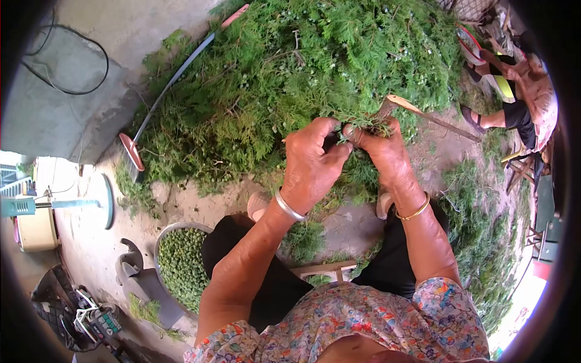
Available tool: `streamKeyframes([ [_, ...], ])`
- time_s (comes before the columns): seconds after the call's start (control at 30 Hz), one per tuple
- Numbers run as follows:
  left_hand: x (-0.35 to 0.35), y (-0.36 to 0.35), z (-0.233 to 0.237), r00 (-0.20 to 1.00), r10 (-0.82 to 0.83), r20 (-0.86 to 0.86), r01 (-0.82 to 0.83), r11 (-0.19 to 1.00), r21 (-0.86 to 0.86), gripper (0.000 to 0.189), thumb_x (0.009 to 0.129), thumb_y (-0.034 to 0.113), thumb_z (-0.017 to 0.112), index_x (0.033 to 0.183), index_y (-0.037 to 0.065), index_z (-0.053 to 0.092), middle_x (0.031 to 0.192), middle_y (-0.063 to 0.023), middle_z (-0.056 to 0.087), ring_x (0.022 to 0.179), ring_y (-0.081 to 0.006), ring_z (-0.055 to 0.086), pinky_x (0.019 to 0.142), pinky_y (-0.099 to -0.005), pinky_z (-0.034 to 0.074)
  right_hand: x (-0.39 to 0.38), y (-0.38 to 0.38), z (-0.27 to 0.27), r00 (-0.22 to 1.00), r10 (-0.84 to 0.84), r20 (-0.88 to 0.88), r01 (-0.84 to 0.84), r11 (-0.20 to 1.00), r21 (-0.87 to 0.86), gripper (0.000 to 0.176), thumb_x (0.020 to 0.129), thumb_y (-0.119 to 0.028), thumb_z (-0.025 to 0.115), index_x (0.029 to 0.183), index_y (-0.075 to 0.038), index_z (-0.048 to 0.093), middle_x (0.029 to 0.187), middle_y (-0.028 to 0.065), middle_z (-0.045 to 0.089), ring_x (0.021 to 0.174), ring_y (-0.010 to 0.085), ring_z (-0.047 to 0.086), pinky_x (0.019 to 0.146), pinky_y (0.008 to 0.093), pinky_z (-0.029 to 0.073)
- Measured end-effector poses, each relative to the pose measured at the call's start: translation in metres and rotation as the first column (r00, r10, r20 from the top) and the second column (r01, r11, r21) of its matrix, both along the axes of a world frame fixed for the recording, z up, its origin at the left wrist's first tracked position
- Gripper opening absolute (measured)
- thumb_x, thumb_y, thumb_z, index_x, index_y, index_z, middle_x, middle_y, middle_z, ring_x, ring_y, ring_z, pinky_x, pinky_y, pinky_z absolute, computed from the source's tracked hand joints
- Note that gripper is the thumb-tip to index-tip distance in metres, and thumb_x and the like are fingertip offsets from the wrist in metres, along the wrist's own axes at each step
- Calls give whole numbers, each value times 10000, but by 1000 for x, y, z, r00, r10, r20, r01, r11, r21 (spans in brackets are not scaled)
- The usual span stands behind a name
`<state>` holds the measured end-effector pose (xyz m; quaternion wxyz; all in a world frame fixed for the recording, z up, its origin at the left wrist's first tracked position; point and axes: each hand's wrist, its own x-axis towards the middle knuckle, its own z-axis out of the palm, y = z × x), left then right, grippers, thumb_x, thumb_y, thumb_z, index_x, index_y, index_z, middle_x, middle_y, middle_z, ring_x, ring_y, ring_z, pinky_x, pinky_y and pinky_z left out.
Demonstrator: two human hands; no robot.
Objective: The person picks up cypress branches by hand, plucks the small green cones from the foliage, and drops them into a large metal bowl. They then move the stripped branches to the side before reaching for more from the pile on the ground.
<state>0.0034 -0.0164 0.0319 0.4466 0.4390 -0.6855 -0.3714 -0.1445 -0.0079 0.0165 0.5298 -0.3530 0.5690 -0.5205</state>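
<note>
My right hand point(385, 151) is closed around a leafy evergreen sprig point(370, 125). A woody branch point(436, 120) with a pale, split end sticks up beside its fingers and runs off to the right. Close by on the left, my left hand point(313, 158) has its thumb and fingers drawn together at the sprig's edge. Whatever lies between those fingertips is too small to make out. Beyond both hands spreads a big heap of cut evergreen branches point(266, 91) dotted with small pale green cones. Beside my left knee stands a round basin point(158, 254) full of small green cones point(184, 261).
A broom point(175, 78) leans on the heap. At the left are a fan point(66, 204), a grey chair-like object point(142, 278) and a black bag point(60, 308). Another person point(532, 103) sits at the right near a red-rimmed basin point(471, 45). Loose greenery point(478, 236) litters the right-hand floor.
</note>
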Motion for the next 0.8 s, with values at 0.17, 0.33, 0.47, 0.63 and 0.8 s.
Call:
streamKeyframes([
  [0.17, 0, 0, -4, 999, 14, -33, -16, 999, -47, 176, 702, -33, 686, 843, -25, 581, 662, -64, 586, 572, -82, 531, 534, -237, 446, 4, 2, 7, 1000, -12, 29, 11, 999, 31, 449, 731, -88, 746, 1037, 13, 433, 853, 67, 611, 745, 137, 564, 599, 269, 468],
  [0.33, 1, -2, 3, 932, -27, -362, 166, 919, 359, 128, 747, -40, 647, 849, -47, 569, 671, -67, 593, 560, -109, 536, 502, -246, 445, 7, 4, 11, 993, 5, 116, 3, 997, -74, 257, 778, -89, 697, 959, -15, 531, 805, 34, 613, 683, 115, 552, 547, 257, 445],
  [0.47, 2, -2, 4, 789, -7, -614, 341, 836, 429, 96, 799, -10, 599, 872, -58, 558, 704, -81, 590, 558, -135, 552, 475, -258, 448, 9, 7, 16, 998, -32, 52, 36, 996, -77, 166, 789, -83, 675, 923, -20, 600, 777, 25, 614, 653, 97, 537, 511, 239, 420],
  [0.63, 6, -4, 4, 685, 47, -727, 453, 754, 476, 105, 845, 45, 555, 889, -51, 555, 747, -102, 600, 560, -159, 571, 472, -271, 460, 4, 7, 21, 997, 77, 14, -76, 995, -68, 116, 797, -77, 657, 894, -21, 625, 752, 21, 614, 636, 88, 526, 485, 231, 398],
  [0.8, 27, -28, -1, 463, 96, -881, 642, 649, 408, 149, 852, 87, 508, 904, -34, 579, 783, -146, 627, 586, -179, 593, 515, -280, 499, -5, 2, 25, 992, -52, 118, 58, 997, -48, 131, 784, -96, 668, 891, -28, 635, 767, 25, 608, 666, 101, 538, 543, 241, 413],
])
